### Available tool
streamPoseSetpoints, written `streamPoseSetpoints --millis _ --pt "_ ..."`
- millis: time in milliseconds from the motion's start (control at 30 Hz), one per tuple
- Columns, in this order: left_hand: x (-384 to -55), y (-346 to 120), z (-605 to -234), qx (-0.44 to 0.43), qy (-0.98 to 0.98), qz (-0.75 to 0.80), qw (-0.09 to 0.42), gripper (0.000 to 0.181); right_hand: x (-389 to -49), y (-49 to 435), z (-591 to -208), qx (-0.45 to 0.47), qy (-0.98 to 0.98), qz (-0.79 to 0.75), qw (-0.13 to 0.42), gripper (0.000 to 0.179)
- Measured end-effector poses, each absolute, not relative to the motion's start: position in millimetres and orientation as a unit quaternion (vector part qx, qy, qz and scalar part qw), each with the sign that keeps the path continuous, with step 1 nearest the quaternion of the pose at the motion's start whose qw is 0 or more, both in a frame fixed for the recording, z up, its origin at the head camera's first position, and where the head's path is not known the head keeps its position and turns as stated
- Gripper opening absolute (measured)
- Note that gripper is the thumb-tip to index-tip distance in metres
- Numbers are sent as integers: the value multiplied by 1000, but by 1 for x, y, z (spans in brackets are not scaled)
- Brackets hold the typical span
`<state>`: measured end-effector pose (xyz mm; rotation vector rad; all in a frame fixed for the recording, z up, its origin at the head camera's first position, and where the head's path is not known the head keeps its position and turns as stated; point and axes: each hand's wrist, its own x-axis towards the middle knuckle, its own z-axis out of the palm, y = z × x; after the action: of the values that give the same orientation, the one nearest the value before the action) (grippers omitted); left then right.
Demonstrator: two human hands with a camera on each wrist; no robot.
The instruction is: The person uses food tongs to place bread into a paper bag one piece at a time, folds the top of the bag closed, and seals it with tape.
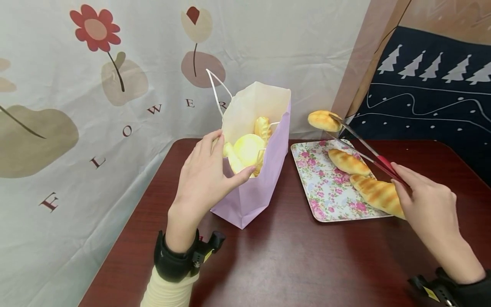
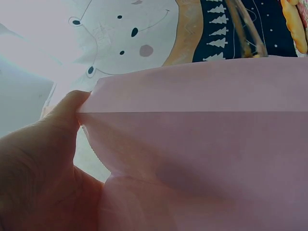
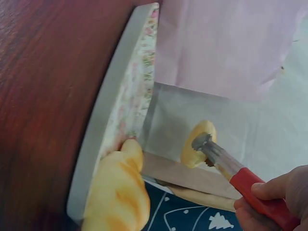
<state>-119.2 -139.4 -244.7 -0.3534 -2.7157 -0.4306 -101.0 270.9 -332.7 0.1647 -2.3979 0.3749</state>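
Observation:
A purple paper bag (image 1: 253, 200) with a pale inside stands upright. My left hand (image 1: 203, 170) holds its left side, fingers along the outside and thumb over the front rim. The left wrist view has this hand (image 2: 43, 154) at the bag's edge, most fingers hidden. Inside the bag show a bright round bun (image 1: 248, 149) and a twisted bread (image 1: 262, 128). My right hand (image 1: 429, 209) grips red-handled metal tongs (image 1: 362, 143). Their tips pinch a small oval bread roll (image 1: 322, 120), raised over the far end of a flowered tray (image 1: 314, 187).
Two longer breads lie on the tray, a smaller loaf (image 1: 347, 162) behind a larger loaf (image 1: 377, 194) near my right hand. A white cord handle (image 1: 216, 91) rises from the bag. Printed cloth (image 1: 153, 55) hangs behind the dark red table (image 1: 307, 264).

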Motion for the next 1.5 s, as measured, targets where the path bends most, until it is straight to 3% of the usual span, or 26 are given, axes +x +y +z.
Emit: streamPoseSetpoints --millis 233,400,633,733,933,1500 --pt "-119 -139 -245 -129 -962 -149 189 87 -91 267 -318 74 -901 172 392 48" --pt "-119 -140 -244 -129 -962 -149 188 87 -86 263 -311 81 -891 202 398 39" --pt "-119 -140 -244 -126 -963 -152 183 87 -80 254 -304 88 -880 223 411 46" --pt "-119 -140 -245 -126 -963 -152 183 88 -78 251 -302 96 -874 225 419 39" --pt "-119 -140 -244 -127 -963 -153 184 87 -73 243 -296 118 -864 237 429 54" --pt "-119 -140 -244 -129 -963 -153 180 88 -69 213 -287 184 -846 263 425 62"
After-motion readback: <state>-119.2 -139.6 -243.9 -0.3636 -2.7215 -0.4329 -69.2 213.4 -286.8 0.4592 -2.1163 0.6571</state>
